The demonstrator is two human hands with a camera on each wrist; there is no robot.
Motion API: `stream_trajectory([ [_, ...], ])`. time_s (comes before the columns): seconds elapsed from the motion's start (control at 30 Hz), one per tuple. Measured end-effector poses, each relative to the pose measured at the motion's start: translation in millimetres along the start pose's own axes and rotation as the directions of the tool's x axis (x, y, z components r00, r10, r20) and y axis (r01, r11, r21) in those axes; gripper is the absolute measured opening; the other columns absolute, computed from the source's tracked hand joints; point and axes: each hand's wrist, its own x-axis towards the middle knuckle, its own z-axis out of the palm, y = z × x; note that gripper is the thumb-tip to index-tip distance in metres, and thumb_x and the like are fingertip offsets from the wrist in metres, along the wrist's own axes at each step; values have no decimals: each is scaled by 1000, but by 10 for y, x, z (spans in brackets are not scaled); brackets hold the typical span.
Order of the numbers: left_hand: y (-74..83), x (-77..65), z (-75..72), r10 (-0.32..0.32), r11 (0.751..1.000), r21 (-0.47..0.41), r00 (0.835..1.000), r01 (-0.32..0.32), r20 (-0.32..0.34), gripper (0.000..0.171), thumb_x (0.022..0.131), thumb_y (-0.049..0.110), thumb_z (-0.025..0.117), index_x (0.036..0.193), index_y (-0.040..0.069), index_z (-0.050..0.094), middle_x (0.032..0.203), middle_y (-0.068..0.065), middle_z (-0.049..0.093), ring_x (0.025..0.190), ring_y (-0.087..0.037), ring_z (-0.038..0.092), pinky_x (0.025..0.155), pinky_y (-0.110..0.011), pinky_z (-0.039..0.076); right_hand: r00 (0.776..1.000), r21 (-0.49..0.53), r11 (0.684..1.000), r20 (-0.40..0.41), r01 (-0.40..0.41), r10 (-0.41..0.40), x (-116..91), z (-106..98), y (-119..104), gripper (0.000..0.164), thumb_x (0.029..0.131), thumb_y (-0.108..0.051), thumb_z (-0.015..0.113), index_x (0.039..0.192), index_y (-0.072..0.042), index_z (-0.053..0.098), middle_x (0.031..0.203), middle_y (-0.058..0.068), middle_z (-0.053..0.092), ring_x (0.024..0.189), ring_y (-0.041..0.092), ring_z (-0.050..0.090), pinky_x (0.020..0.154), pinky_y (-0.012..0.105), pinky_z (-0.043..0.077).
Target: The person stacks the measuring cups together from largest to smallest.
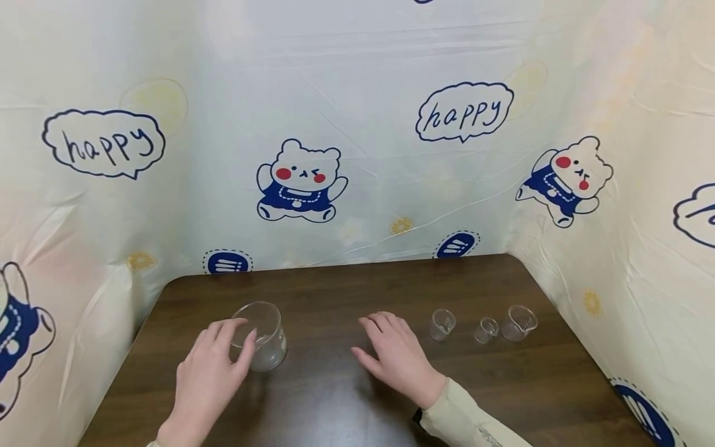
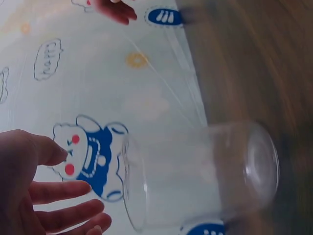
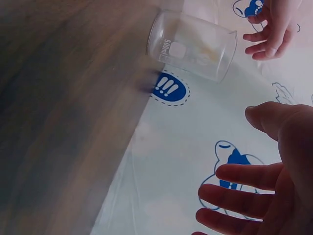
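Observation:
A large clear glass beaker (image 1: 272, 352) stands upright on the left part of the table; a "500ml" mark shows on its wall (image 3: 193, 46) in the right wrist view. My left hand (image 1: 209, 372) hovers at the near left of its rim, thumb and fingers spread apart. In the left wrist view, a gap separates those fingers (image 2: 63, 192) from the beaker (image 2: 195, 176). Over the middle of the table is my right hand (image 1: 398, 360), holding nothing, its fingers (image 3: 244, 198) extended and separated. Nearest to it on the right stands a small clear beaker (image 1: 443, 329).
Farther right stand a tiny clear beaker (image 1: 486, 332) and a medium one (image 1: 518, 325), close together. The dark wooden table (image 1: 329, 397) has a rounded far edge. Printed cloth (image 1: 380, 180) hangs behind it and along both sides.

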Motion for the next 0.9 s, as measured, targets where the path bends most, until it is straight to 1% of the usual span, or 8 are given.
stream_trajectory([
  [0.13,-166,13,-37,-43,999,26,999,43,12,28,95,27,72,116,9,70,115,-17,68,103,-41,64,61,-67,50,1000,-6,1000,-8,18,-18,72,14,-46,49,96,-45,73,128,-9,67,119,5,68,115,26,63,98,44,52],
  [0.3,-421,48,-83,-99,993,65,994,96,44,30,98,30,69,119,8,69,117,-23,67,101,-45,63,59,-68,48,999,-21,999,8,35,-35,175,39,-100,48,98,-46,71,129,-10,66,120,5,67,115,25,62,97,43,53],
  [0.43,-601,32,-67,-127,989,83,989,120,77,30,98,29,68,119,6,69,116,-26,66,99,-48,62,56,-67,46,999,-36,998,18,52,-52,255,64,-150,47,98,-47,70,128,-10,66,119,5,67,113,24,63,96,42,53],
  [0.53,-690,-3,-32,-140,988,84,986,132,94,30,97,26,70,119,5,68,115,-26,66,97,-49,62,55,-66,46,997,-48,997,42,60,-58,320,86,-202,47,99,-47,68,130,-11,66,120,4,68,113,24,63,96,41,53],
  [0.63,-759,-34,6,-137,988,79,986,129,97,30,95,23,73,119,5,68,113,-26,67,94,-49,64,55,-64,47,996,-68,995,61,76,-72,387,121,-267,48,101,-50,65,130,-12,66,120,3,68,114,23,63,95,40,54],
  [0.73,-838,-34,45,-126,990,73,986,118,113,32,93,20,75,120,5,67,110,-26,67,91,-50,64,55,-63,47,994,-80,992,67,93,-87,463,173,-333,49,101,-51,64,130,-12,67,120,2,68,114,22,63,95,39,54],
  [0.83,-919,-9,80,-99,994,62,984,91,151,37,91,20,79,121,4,65,108,-25,67,90,-49,64,55,-62,47,993,-84,991,69,107,-101,554,234,-396,49,102,-52,63,131,-13,66,122,2,68,114,21,63,94,38,54],
  [0.9,-968,8,99,-81,996,51,980,73,184,42,89,22,81,123,4,64,108,-24,67,92,-48,65,57,-62,48,991,-91,989,66,119,-113,616,291,-433,49,101,-53,63,131,-14,66,122,1,68,114,20,63,94,37,54],
])
